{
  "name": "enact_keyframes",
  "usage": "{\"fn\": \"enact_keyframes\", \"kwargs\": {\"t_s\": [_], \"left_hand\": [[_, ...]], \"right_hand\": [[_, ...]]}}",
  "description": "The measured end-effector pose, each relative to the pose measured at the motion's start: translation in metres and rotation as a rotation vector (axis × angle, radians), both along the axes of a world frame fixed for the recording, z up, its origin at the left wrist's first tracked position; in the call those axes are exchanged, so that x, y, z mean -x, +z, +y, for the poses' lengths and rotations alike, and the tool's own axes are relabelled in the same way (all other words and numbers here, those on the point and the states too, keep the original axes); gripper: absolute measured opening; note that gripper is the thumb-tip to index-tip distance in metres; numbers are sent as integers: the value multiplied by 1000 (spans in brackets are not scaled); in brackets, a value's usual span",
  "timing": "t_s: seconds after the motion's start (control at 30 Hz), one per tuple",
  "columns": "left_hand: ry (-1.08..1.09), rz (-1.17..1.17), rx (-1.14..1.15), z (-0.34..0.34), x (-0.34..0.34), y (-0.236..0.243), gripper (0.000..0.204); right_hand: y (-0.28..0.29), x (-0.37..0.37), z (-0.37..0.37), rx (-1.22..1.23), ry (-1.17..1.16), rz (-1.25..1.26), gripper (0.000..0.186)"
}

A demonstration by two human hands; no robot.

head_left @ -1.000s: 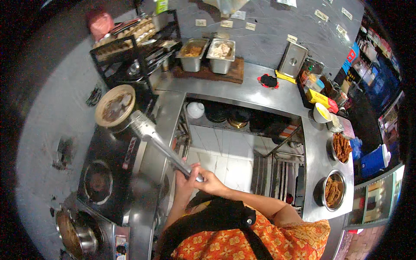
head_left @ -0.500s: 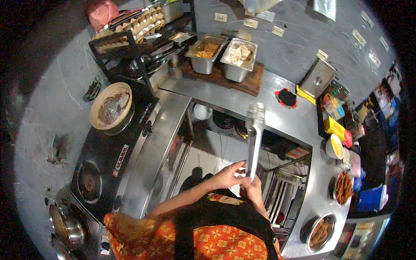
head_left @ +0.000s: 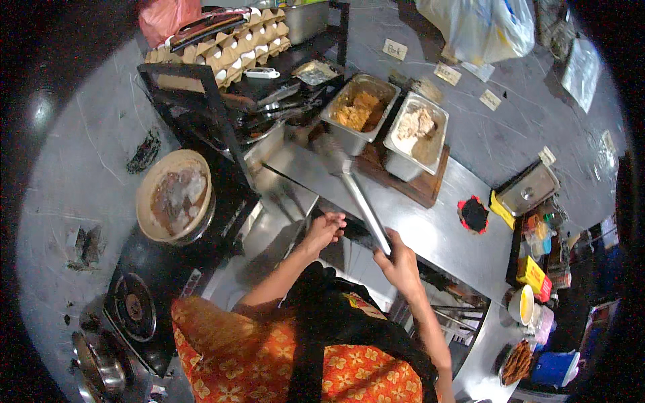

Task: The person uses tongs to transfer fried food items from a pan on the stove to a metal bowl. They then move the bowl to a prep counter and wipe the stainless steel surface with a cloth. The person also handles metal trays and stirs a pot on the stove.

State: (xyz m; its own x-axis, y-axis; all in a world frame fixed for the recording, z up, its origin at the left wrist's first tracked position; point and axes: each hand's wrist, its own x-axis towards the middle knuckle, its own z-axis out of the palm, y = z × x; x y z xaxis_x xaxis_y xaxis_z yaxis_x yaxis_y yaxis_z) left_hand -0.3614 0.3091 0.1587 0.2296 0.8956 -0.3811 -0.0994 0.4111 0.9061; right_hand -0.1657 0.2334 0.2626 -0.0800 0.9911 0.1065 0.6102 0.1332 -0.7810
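Metal tongs (head_left: 363,201) are in my right hand (head_left: 399,266), its fingers wrapped round the handle end. Their blurred tips point up and left over the steel counter, close to the wooden board. My left hand (head_left: 325,232) hovers apart from the tongs, left of them, with its fingers curled in and nothing seen in them. Two steel food pans sit beyond the tongs: one with orange-brown food (head_left: 359,111), one with pale shredded food (head_left: 416,127). To the left, a wide beige bowl (head_left: 144,201) with frothy, brownish contents rests over the black stove.
The wooden board (head_left: 430,185) carries the pans on the steel counter (head_left: 430,221). A black rack (head_left: 215,101) holds egg trays (head_left: 235,50) and utensils at back left. A second burner (head_left: 134,305) lies near left. A yellow-filled bowl (head_left: 521,305) and fried food (head_left: 516,363) stand right.
My left hand has come off the tongs. My right hand has swung the tongs toward the far left, near the pans and rack. The view has shifted with my head.
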Motion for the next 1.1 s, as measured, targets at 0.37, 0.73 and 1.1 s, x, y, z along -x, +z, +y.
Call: {"fn": "enact_keyframes", "kwargs": {"t_s": [0.37,0.73,1.1], "left_hand": [[111,63,95,37,43,-16,21],[263,-139,164,42,75,-25,21],[181,-151,9,75,71,-19,23]], "right_hand": [[-13,161,248,-97,429,-433,51],[-19,258,294,-129,333,-435,26],[-23,237,300,10,472,-397,84]]}}
